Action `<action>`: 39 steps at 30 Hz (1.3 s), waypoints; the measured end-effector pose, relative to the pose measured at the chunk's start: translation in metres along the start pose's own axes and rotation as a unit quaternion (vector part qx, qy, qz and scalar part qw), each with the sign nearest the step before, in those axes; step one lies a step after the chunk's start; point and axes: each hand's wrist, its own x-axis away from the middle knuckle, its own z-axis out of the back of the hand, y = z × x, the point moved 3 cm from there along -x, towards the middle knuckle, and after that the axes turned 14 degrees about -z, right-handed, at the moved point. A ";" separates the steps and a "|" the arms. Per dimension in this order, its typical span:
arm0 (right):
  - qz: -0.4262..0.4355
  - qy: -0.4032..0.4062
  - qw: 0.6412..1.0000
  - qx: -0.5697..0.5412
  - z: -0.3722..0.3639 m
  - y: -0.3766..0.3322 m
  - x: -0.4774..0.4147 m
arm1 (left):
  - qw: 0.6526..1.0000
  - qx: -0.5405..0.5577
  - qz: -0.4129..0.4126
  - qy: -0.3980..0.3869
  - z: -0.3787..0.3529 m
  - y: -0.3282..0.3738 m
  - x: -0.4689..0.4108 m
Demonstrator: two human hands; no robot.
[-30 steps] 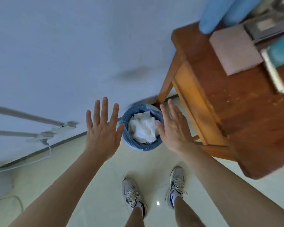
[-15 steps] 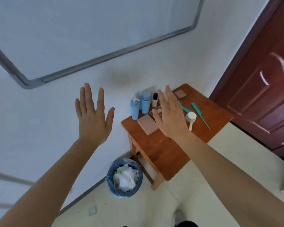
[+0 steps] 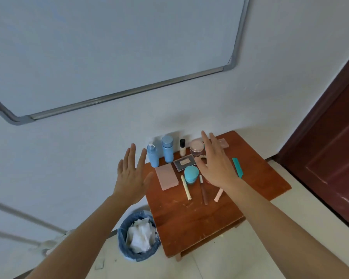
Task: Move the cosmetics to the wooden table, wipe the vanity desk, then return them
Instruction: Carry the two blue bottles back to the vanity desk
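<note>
Soft, even daylight, faint shadows on the wall [image 3: 169,121], wide-angle bending at edges, slight blur.

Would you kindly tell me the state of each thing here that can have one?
left hand, open, empty.
right hand, open, empty.
pump bottle, upright on the wooden table.
blue bottle, upright, capped.
small bottle, upright, black cap on.
dark palette, closed, flat.
pink case, closed, flat.
teal jar, lid on.
bin, holds crumpled white paper.

A plain indoor room was indicated by a wall-mounted whiteboard [image 3: 109,47], dark wooden door [image 3: 330,158], tiled floor [image 3: 290,228] and lined wastebasket [image 3: 138,238].
</note>
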 end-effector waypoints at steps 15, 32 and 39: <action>0.070 -0.071 0.993 -0.061 -0.144 -0.046 -0.113 | 0.986 0.150 0.044 -0.052 -0.080 -0.078 -0.096; -0.017 -0.063 0.982 -0.179 -0.182 -0.050 -0.119 | 0.949 0.306 0.062 0.047 -0.117 -0.078 -0.113; -0.060 0.038 0.961 -0.266 -0.090 -0.023 -0.073 | 0.960 0.255 -0.019 0.117 -0.052 -0.043 -0.110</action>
